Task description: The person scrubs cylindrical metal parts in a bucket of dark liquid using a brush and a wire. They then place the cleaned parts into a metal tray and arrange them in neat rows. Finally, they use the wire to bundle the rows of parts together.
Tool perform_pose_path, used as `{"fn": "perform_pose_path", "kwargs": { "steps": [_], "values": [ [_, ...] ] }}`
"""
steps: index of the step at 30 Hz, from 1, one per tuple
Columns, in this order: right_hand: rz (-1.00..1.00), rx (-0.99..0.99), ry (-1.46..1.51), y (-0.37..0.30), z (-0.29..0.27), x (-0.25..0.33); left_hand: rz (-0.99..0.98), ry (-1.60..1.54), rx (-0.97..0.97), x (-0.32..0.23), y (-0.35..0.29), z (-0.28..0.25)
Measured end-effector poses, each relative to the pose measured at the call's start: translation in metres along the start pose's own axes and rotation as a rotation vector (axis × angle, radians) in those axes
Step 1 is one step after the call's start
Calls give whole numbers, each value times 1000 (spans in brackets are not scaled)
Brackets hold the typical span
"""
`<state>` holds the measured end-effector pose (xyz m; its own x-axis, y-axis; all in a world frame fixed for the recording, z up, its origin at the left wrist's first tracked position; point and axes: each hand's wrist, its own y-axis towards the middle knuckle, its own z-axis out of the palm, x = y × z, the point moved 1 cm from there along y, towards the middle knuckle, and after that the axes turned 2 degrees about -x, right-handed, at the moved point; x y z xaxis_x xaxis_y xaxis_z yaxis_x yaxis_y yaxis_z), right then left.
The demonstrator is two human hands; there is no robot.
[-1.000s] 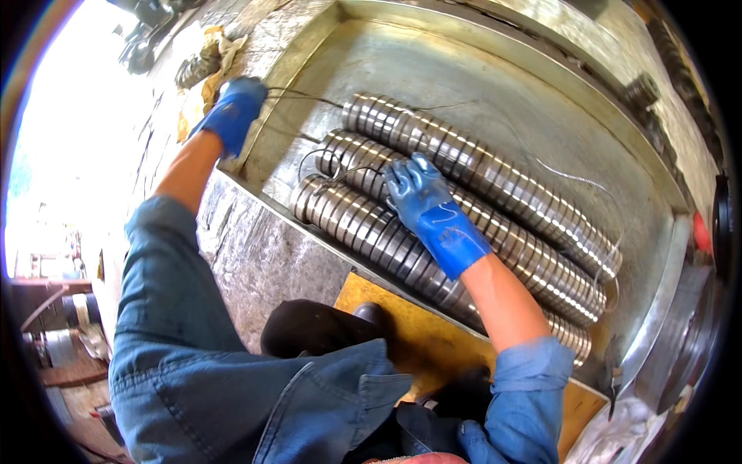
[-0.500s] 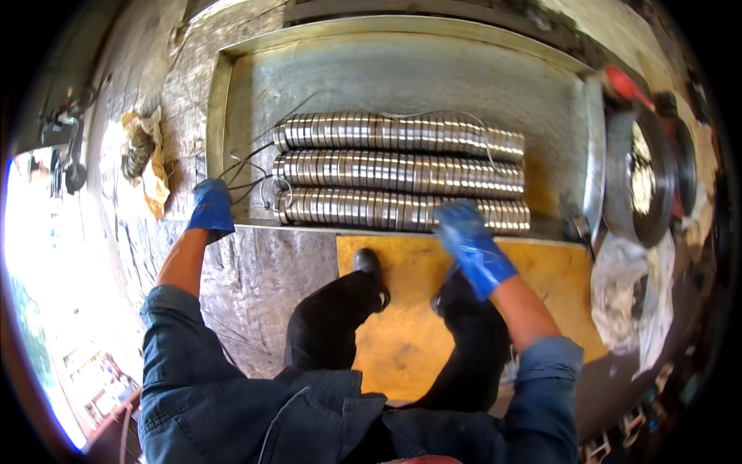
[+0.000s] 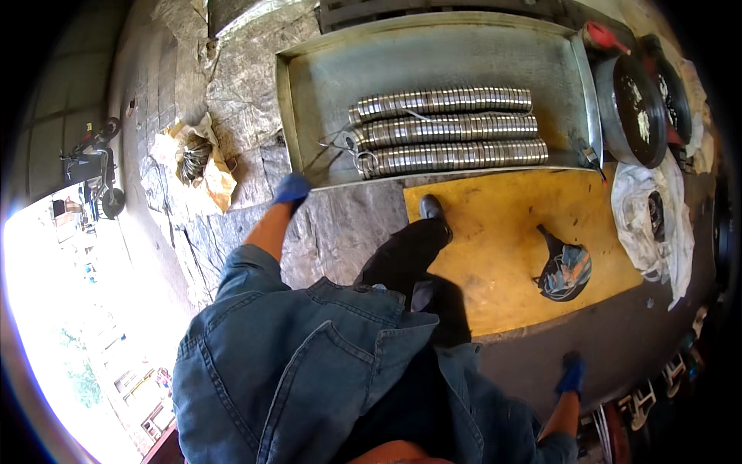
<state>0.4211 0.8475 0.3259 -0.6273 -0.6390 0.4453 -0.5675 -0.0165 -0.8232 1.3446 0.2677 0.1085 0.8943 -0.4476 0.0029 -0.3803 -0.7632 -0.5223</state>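
Note:
My left hand (image 3: pixel 291 189), in a blue glove, is at the near left corner of a shallow metal tray (image 3: pixel 284 100). Its fingers are hidden, so whether it grips the rim cannot be made out. Dark wire ends (image 3: pixel 331 158) reach from the rings toward that corner. Inside the tray lie three long rows of shiny metal rings (image 3: pixel 456 157), side by side, with thin wire loops at their left ends. Out to my right, low over the dark floor, hangs my right hand (image 3: pixel 571 377), also blue-gloved and away from the tray. Its fingers are too small and blurred to read.
A yellow board (image 3: pixel 495 232) lies before the tray, with a dark bag-like bundle of coloured scraps (image 3: pixel 568 272) on it. Round dark pans (image 3: pixel 630 112) and a white plastic bag (image 3: pixel 653 220) stand right. Crumpled paper holding coiled metal (image 3: pixel 197 162) lies left.
My right hand has left the near row of rings and swung back to the lower right. My body has turned and shifted, uncovering the bundle on the board. My left hand stays by the tray corner.

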Motion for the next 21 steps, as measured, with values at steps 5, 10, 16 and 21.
{"fn": "perform_pose_path", "kwargs": {
  "steps": [5,10,16,21],
  "values": [
    [-442,526,-843,-61,-127,-156,-16,-118,102,-77,11,-31],
    [-407,256,-1119,-179,38,-339,-169,-296,95,-52,0,-57],
    [-157,447,-1633,-433,51,-519,-280,-1368,120,20,45,39],
    [-6,421,-1560,-522,173,-571,-114,-928,76,79,54,47]
  ]
}}
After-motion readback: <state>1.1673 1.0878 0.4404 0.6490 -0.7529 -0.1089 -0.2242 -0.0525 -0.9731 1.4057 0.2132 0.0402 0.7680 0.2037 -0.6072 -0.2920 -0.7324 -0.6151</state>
